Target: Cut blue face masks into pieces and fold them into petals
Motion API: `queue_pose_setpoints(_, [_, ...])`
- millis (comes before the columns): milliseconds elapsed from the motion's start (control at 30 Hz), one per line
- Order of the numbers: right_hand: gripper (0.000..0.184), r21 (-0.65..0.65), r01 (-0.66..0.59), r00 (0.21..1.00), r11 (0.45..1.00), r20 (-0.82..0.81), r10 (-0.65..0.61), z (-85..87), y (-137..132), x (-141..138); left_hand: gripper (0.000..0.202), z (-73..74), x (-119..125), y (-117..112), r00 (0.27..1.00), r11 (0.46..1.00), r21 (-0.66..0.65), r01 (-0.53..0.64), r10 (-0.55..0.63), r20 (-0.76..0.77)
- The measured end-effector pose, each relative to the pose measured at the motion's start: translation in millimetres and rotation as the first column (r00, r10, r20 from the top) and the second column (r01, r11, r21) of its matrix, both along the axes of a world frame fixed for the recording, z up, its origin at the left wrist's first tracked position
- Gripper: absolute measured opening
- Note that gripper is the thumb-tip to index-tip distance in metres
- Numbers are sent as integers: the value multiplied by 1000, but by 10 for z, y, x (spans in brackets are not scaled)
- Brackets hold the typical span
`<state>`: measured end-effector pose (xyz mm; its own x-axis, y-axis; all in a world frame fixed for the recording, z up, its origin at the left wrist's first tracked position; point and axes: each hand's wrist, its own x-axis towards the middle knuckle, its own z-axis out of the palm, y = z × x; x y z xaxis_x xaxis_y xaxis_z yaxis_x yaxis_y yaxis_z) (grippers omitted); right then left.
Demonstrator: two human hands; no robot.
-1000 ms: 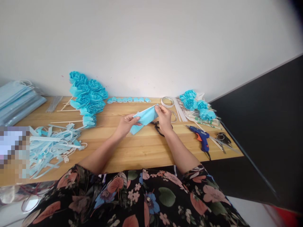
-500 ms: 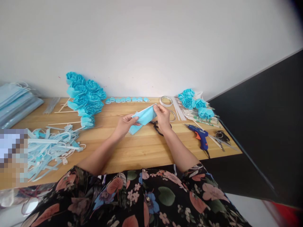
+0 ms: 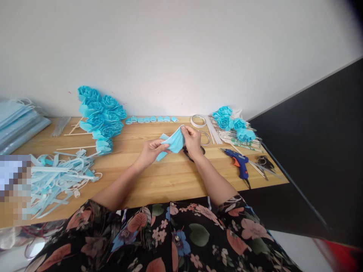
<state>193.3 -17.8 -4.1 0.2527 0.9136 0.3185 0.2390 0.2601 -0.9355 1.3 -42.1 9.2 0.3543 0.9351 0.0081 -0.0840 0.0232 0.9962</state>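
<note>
Between my two hands I hold a piece of light blue mask fabric with a white edge, above the wooden table. My left hand pinches its left end between thumb and fingers. At the upper right corner, my right hand grips it, fingers closed. Another blue fabric piece shows below and behind the held one; whether the two are joined I cannot tell. Black-handled scissors lie under my right hand, mostly hidden. Behind my hands runs a row of small folded blue pieces.
Blue fabric flowers on sticks lie at left, beside a heap of cut mask strips and stacked masks. On the right are a tape roll, more blue flowers, a blue glue gun and a dark tool.
The held fabric has curved and its right corner has shifted slightly left with my right hand. My left hand has moved slightly right. The view has shifted a little.
</note>
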Motion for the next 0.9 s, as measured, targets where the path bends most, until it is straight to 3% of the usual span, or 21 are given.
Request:
queue_pose_setpoints(200, [46, 7, -49, 999, 999, -18, 49, -18, 12, -6, 37, 60, -21, -55, 998, 994, 109, 26, -20, -63])
queue_pose_setpoints(367, [43, 69, -21, 999, 997, -24, 22, 49, -10, 41, 43, 3, 23, -19, 998, 998, -45, -44, 46, 48])
queue_pose_setpoints(567, [41, 105, 47, 991, 993, 118, -59, 114, -84, 26, 48, -99, 46, 73, 976, 976, -185, -117, 147, 163])
queue_pose_setpoints(733, [40, 130, 60, 984, 990, 160, -80, 124, -107, 16, 47, -120, 44, 83, 970, 971, -220, -94, 139, 197])
queue_pose_setpoints(900, [41, 135, 74, 980, 988, 176, -97, 134, -109, 18, 50, -91, 33, 70, 988, 982, -173, -79, 100, 116])
